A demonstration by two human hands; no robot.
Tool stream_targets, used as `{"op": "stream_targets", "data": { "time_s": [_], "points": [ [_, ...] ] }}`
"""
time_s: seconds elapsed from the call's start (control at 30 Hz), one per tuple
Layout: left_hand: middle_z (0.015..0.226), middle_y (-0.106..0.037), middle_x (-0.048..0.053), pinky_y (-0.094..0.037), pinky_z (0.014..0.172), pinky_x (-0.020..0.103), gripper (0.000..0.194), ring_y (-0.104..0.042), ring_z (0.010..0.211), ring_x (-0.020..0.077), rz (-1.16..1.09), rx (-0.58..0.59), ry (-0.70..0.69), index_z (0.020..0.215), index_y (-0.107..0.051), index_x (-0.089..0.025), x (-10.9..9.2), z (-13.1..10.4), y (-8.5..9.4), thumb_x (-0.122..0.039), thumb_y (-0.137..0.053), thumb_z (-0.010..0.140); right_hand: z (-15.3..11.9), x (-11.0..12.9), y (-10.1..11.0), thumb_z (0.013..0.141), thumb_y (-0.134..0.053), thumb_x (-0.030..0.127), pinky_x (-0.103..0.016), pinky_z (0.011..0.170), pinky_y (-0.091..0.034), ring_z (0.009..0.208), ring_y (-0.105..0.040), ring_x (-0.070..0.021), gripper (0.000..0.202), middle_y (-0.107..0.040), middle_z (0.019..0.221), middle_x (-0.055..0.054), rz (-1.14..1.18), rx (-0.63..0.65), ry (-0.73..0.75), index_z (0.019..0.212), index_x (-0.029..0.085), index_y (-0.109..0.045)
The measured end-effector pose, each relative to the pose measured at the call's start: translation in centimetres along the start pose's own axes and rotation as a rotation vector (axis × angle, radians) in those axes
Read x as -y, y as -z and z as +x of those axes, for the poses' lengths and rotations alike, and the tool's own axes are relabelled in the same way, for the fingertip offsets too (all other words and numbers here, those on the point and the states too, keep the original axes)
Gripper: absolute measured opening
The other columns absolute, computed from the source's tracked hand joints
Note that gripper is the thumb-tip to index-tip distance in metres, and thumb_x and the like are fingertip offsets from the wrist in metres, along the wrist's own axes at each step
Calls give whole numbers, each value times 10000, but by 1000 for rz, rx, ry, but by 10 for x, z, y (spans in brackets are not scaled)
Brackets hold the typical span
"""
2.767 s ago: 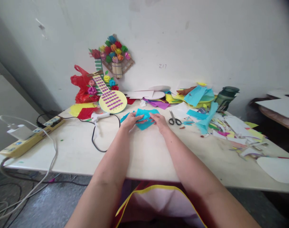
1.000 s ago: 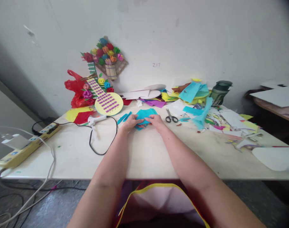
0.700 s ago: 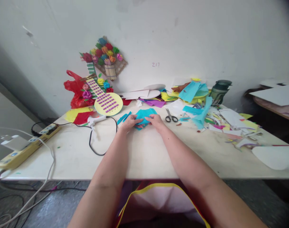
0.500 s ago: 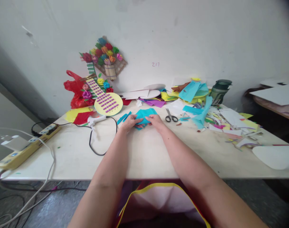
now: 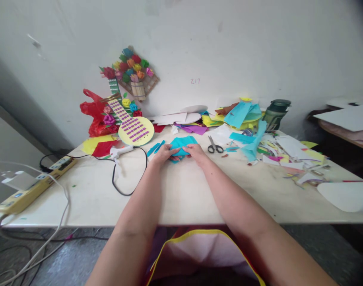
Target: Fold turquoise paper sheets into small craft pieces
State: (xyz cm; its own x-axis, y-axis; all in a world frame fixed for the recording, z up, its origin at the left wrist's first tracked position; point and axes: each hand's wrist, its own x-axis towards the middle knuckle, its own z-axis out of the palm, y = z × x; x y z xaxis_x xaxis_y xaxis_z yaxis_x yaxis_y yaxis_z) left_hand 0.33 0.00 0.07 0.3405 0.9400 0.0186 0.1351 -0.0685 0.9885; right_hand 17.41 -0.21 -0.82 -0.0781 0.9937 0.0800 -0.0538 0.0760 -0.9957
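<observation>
Between my two hands is a sheet of blue paper point(image 5: 184, 141), partly covered by my fingers. My left hand point(image 5: 165, 153) pinches its left side, with the thumb on top. At the right side, my right hand point(image 5: 195, 151) grips the same sheet between thumb and fingers. Narrow blue paper strips point(image 5: 153, 149) lie just left of my left hand. To the right of my right hand rests a pair of black-handled scissors point(image 5: 215, 148), apart from it. A white glue gun point(image 5: 121, 151) lies farther left on its stand.
A yellow power strip point(image 5: 35, 186) with cables runs along the left edge. Paper-flower crafts and a yellow paper guitar point(image 5: 136, 131) lean at the back left. Paper scraps point(image 5: 285, 153) cover the right side near a dark green bottle point(image 5: 275, 115). Stacked paper point(image 5: 181, 116) lies along the wall.
Almost nothing differs. Both hands stay on the blue paper, and my left hand has shifted only very slightly.
</observation>
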Motion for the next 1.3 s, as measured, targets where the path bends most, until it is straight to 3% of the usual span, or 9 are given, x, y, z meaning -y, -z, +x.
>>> {"op": "stream_targets", "data": {
  "time_s": [0.37,0.63,0.83,1.03,1.13,1.3],
  "points": [
    [629,-691,53,-542,577,279,439,-642,543,166,-8,-31,-16,761,-665,-124,1,2,0,-512,-768,584,0,0,1,542,-743,412,-247,487,-419,508,-485,-103,312,-524,506,30,1,10,-9,546,180,-534],
    [646,-696,54,-542,583,284,435,-650,561,175,-16,-23,8,757,-637,-138,0,1,0,-519,-764,591,-3,7,-1,519,-782,218,-246,480,-413,473,-514,-105,254,-541,530,36,-39,-24,-66,594,173,-544],
    [671,-686,71,-552,579,312,535,-675,596,208,-156,-39,66,850,-613,-148,2,4,3,-665,-544,732,-2,7,-2,577,-760,159,-239,497,-441,497,-539,-99,239,-612,656,11,-56,-90,-115,757,148,-603],
    [663,-646,-29,-534,575,269,518,-687,604,194,-216,-102,-91,955,-500,-192,-2,-2,11,-415,-792,590,-1,8,-1,585,-771,225,-232,502,-438,505,-548,-107,237,-581,594,24,-14,-94,-96,729,161,-594],
    [669,-662,-26,-532,633,269,505,-693,649,185,-224,-72,-167,911,-489,-186,-4,-5,12,-339,-819,561,-2,11,0,576,-775,255,-239,509,-446,518,-560,-118,269,-589,594,27,34,-120,-97,757,174,-594],
    [635,-674,1,-535,698,307,447,-692,669,188,-214,-61,-174,795,-536,-145,-3,-2,10,-303,-844,513,-4,13,0,564,-760,249,-261,546,-463,534,-560,-122,264,-582,605,24,111,-114,-73,734,180,-570]
  ]
}}
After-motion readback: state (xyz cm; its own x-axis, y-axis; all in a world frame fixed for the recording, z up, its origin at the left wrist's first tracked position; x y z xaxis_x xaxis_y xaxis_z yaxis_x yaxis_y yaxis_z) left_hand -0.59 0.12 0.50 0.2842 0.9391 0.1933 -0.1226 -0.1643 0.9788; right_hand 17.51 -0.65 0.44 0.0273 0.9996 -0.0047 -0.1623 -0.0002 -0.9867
